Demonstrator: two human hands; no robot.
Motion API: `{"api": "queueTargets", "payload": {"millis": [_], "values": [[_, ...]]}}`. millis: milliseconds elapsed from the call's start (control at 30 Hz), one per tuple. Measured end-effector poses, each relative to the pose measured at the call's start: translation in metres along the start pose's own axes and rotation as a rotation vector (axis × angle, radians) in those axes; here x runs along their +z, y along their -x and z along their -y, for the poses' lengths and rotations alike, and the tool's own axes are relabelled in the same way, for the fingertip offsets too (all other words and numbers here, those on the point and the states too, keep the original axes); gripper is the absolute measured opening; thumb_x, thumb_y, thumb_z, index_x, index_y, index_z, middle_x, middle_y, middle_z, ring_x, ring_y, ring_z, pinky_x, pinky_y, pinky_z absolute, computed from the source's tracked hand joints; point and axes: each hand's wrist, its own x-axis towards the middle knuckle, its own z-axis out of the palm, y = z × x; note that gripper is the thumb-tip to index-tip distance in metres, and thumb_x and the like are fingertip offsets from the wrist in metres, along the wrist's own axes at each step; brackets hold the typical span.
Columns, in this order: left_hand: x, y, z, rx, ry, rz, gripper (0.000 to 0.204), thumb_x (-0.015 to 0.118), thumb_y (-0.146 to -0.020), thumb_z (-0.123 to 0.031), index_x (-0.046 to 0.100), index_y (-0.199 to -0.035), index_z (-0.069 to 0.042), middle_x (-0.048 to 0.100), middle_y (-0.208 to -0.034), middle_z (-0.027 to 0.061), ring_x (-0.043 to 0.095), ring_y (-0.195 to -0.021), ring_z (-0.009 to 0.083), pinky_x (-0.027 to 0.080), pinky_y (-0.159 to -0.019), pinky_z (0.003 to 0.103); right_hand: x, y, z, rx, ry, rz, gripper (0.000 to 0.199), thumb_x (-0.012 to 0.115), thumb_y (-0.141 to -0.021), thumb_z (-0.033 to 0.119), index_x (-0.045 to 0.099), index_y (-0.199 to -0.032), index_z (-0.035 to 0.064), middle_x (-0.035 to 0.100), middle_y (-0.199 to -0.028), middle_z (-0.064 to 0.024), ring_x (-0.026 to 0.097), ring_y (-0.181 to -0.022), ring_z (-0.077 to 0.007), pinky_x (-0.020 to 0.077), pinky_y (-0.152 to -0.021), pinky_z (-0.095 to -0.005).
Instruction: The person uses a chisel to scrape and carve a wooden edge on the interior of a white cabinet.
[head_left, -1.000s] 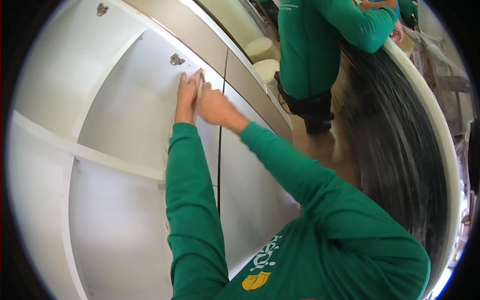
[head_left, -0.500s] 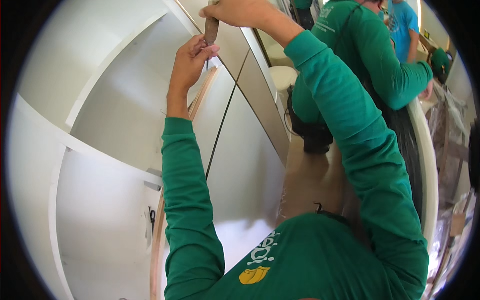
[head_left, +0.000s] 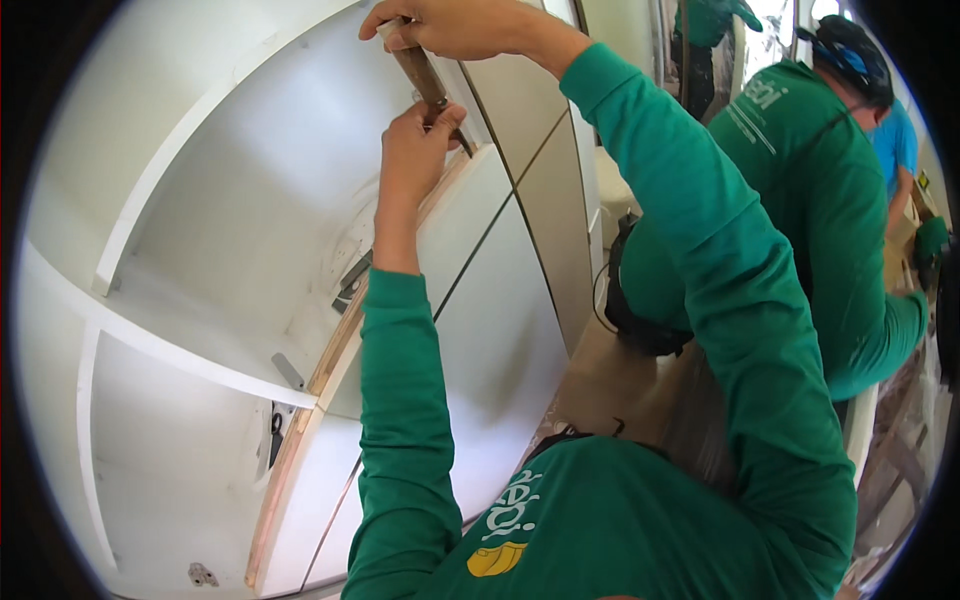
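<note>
A chisel-like tool (head_left: 424, 74) with a worn brown handle and a dark, narrow blade tilts against the cabinet's front edge at the top. My left hand (head_left: 412, 150) is closed around its lower part, where the handle meets the blade. At the pale upper end of the handle, my right hand (head_left: 450, 25) grips with thumb and fingers. The blade's tip meets the bare wood edging (head_left: 330, 365) of the white cabinet, beside a white front panel (head_left: 500, 290). My fingers hide part of the blade.
White shelf edges (head_left: 160, 345) divide the open cabinet on the left. A metal hinge (head_left: 288, 372) and a dark fitting (head_left: 352, 285) sit just inside. Close on the right, a person in a green shirt (head_left: 770, 190) bends over. A person in blue (head_left: 893, 150) stands beyond.
My view has shifted. Both hands hold the tool, which now leans instead of standing nearly upright. The blade tip is at the wood edge, and the green-shirted person has bent further right.
</note>
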Motion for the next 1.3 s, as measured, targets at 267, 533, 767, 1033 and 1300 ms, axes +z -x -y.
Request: {"api": "queueTargets", "payload": {"millis": [267,533,767,1033,1300], "values": [[0.020,0.004,0.012,-0.077,-0.096,-0.044,0.034,0.069,-0.111,-0.028,0.080,-0.113,0.005,0.080,-0.089,0.0150,0.077,-0.080,0.0218,0.060,-0.078,0.037,0.006,-0.021,-0.021,-0.034,-0.065,0.059,0.039,0.055,-0.108,0.012,0.069,-0.139,-0.0073,0.076,-0.130,-0.0309,0.071,-0.126,-0.0458,0.0533,-0.111,-0.0495],[0.035,0.003,0.012,-0.107,-0.117,-0.114,0.028,0.071,-0.112,-0.021,0.081,-0.114,0.004,0.081,-0.093,0.0082,0.070,-0.079,0.0127,0.059,-0.079,0.030,0.002,-0.016,-0.030,-0.055,-0.202,0.107,0.041,0.055,-0.107,0.010,0.068,-0.138,-0.0114,0.077,-0.123,-0.0317,0.073,-0.120,-0.0447,0.0545,-0.109,-0.0476],[0.039,0.011,0.017,-0.108,-0.025,-0.223,0.026,0.070,-0.113,-0.020,0.080,-0.116,0.003,0.081,-0.096,0.0082,0.069,-0.082,0.0114,0.058,-0.081,0.029,0.013,-0.026,-0.044,-0.165,-0.310,0.132,0.040,0.057,-0.107,0.013,0.069,-0.136,-0.0113,0.079,-0.121,-0.0304,0.075,-0.110,-0.0425,0.0565,-0.102,-0.0482],[-0.033,0.060,-0.010,-0.096,-0.590,-0.409,0.019,0.071,-0.110,-0.017,0.078,-0.112,0.000,0.077,-0.093,0.0199,0.070,-0.079,0.0326,0.056,-0.078,0.043,0.001,-0.020,-0.011,-0.214,-0.284,0.092,0.033,0.067,-0.105,0.015,0.073,-0.126,-0.0094,0.079,-0.104,-0.0273,0.076,-0.100,-0.0368,0.0582,-0.091,-0.0457],[-0.128,0.132,-0.043,-0.517,-1.337,-0.133,0.014,0.072,-0.102,-0.014,0.080,-0.104,-0.003,0.080,-0.107,0.0220,0.077,-0.097,0.0442,0.061,-0.082,0.054,0.123,-0.033,-0.032,0.169,-0.043,0.561,0.055,0.072,-0.107,0.042,0.063,-0.141,-0.0006,0.076,-0.126,-0.0224,0.072,-0.117,-0.0425,0.0562,-0.097,-0.0486]]}}
